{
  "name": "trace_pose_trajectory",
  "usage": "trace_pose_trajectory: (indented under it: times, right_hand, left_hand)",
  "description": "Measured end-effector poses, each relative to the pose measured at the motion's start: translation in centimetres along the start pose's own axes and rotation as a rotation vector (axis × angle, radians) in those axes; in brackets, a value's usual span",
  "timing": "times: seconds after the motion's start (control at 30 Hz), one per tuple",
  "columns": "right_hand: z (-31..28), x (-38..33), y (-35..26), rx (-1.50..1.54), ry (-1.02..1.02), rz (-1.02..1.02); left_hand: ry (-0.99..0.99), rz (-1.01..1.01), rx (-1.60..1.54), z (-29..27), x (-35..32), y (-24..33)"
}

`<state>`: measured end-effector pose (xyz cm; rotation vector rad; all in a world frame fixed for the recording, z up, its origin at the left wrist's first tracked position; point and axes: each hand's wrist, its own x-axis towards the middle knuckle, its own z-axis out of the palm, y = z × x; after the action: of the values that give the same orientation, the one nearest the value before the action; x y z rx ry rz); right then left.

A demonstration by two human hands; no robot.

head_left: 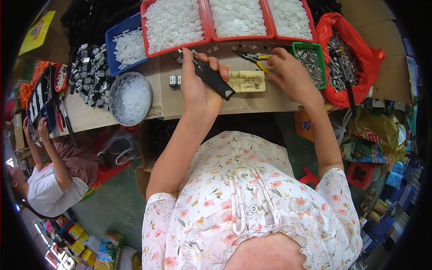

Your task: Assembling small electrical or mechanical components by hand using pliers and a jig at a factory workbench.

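Observation:
My left hand [200, 85] is closed around a long black plastic housing [214, 79], held at a slant over the table. A small metallic piece shows at the housing's upper end, by my thumb. To the right, my right hand [291, 74] has its fingers curled over the handle ends of a pair of pliers [254, 57] with yellow-and-black grips. The pliers' jaws point left, toward the black housing. Just below them lies a cream-coloured jig block [248, 82], its left end covered by the housing. Small silvery blocks [173, 81] sit beside my left wrist.
Red trays [208, 41] of white plastic parts line the back. A blue tray [109, 53], a round metal bowl [149, 100] and piled metal blocks [88, 74] stand left. Right are a green tray [322, 67] and red bag [377, 67]. Another person [54, 189] works far left.

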<state>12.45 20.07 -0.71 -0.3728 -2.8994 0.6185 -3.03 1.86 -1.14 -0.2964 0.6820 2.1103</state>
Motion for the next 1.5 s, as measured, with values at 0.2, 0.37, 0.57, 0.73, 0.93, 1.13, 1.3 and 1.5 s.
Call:
trace_pose_trajectory:
  times: [0.2, 0.37, 0.57, 0.73, 0.93, 1.13, 1.3, 1.5]
  right_hand:
    - [1.0, 1.1, 0.7, -0.18, -0.057, -0.055]
    - [0.7, 2.3, -0.9, -0.369, -0.132, 0.026]
    - [1.5, 1.3, 0.0, -0.405, -0.004, 0.062]
    - [-0.6, 0.0, -2.4, 0.15, 0.108, -0.045]
    - [-1.2, -0.6, -4.3, 0.107, 0.152, -0.147]
    - [-1.1, -1.2, -4.6, 0.084, -0.004, -0.09]
    - [-1.3, -1.3, -5.2, -0.038, 0.048, -0.171]
    - [-1.7, -1.2, -5.0, -0.069, 0.071, -0.182]
  left_hand:
    - [-0.023, 0.049, 0.067, -0.1, -0.3, 0.1]
    - [-0.081, 0.198, 0.399, 0.1, -1.3, 0.1]
    - [-0.151, 0.279, 0.679, -0.5, -2.0, -0.1]
    - [-0.27, 0.291, 0.76, -1.3, -1.8, 0.0]
    - [-0.368, 0.299, 0.999, -1.0, -2.8, -0.3]
    - [-0.401, 0.332, 1.13, -1.4, -3.1, 0.0]
    - [-0.444, 0.332, 1.155, -1.6, -3.2, 0.5]
    - [-0.453, 0.304, 1.123, -1.2, -3.1, 0.1]
